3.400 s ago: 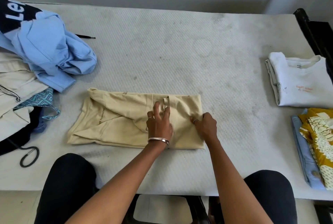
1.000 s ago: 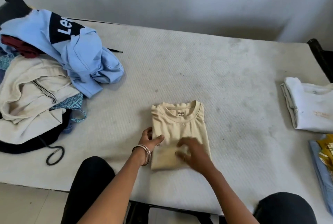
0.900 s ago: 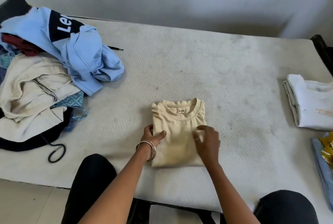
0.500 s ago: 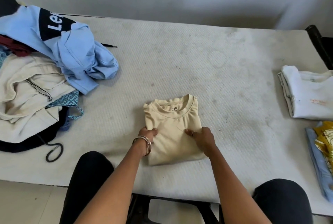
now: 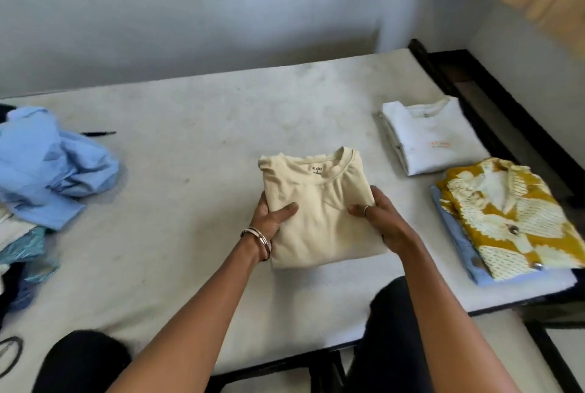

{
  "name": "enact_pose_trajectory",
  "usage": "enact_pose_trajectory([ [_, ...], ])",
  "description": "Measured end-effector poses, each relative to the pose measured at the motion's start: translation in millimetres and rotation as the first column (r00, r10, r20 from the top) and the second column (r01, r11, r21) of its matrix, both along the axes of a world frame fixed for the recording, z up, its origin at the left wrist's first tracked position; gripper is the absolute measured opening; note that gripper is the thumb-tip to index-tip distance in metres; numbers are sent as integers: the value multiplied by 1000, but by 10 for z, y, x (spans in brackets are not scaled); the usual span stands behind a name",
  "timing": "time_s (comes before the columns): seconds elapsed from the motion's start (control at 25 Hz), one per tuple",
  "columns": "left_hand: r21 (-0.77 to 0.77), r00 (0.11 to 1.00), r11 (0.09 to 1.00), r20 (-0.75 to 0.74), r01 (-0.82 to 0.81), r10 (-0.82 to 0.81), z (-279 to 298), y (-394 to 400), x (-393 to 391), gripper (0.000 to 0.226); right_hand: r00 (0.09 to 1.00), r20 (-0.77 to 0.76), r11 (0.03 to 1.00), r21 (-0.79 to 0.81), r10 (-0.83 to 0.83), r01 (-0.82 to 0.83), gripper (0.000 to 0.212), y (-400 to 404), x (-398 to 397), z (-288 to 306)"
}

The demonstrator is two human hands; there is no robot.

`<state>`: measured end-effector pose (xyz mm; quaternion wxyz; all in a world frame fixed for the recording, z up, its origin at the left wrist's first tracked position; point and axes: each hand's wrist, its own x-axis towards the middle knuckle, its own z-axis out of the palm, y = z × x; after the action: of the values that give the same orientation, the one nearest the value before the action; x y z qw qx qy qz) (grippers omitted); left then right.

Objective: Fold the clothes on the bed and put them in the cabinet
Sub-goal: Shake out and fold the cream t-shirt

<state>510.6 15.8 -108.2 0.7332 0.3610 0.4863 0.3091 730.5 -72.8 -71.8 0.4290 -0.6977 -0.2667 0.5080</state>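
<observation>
A folded beige T-shirt (image 5: 319, 212), collar facing away from me, is held over the white mattress (image 5: 196, 171). My left hand (image 5: 270, 218) grips its left edge, thumb on top and fingers underneath. My right hand (image 5: 378, 215) grips the right edge the same way. A folded white T-shirt (image 5: 427, 136) lies at the right. In front of that one, a folded yellow patterned shirt (image 5: 512, 218) sits on a folded light blue garment (image 5: 456, 234).
A heap of unfolded clothes, with a light blue garment (image 5: 47, 164) on top, lies at the left edge. The dark bed frame (image 5: 493, 114) runs along the right side. A wall stands behind the mattress. My knees are against the mattress's near edge.
The long folded beige shirt was folded into a compact square. Both hands slid to its sides and took hold of it. My view has swung to the right.
</observation>
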Motion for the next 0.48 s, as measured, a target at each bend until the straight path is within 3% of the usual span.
enact_pose_trajectory([
  [0.12, 42, 997, 997, 32, 69, -70, 95, 85, 926, 57, 993, 87, 995, 64, -81, 76, 35, -111, 787, 161],
  [0.28, 94, 986, 988, 100, 122, -131, 141, 310, 1990, 50, 934, 337, 993, 74, -113, 94, 34, 50, 1746, 404],
  [0.48, 170, 979, 977, 138, 127, -151, 173, 759, 3286, 66, 817, 566, 994, 60, -112, 94, 33, 553, 2998, 551],
])
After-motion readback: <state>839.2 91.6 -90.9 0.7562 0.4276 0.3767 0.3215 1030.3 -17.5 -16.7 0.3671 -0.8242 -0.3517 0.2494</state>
